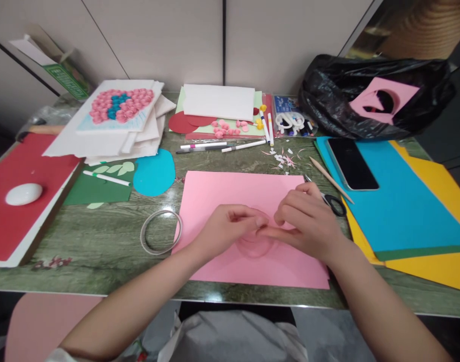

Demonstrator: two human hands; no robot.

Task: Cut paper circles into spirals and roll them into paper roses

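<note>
My left hand (224, 226) and my right hand (309, 221) meet over a pink paper sheet (230, 193) lying flat on the green table. Their fingertips pinch together on a small pink paper piece (254, 246), seemingly a cut spiral, resting on the sheet. Both hands have curled fingers. Black-handled scissors (333, 203) lie just right of my right hand, partly hidden behind it. A ring of tape (161, 232) lies left of the sheet.
Blue, yellow and green sheets (403, 206) with a phone (351, 163) and a wooden stick (330, 178) lie right. Markers (215, 147), pink paper rolls (226, 128), white boards with rose artwork (119, 105), a red board (14, 201) and a black bag (369, 98) surround.
</note>
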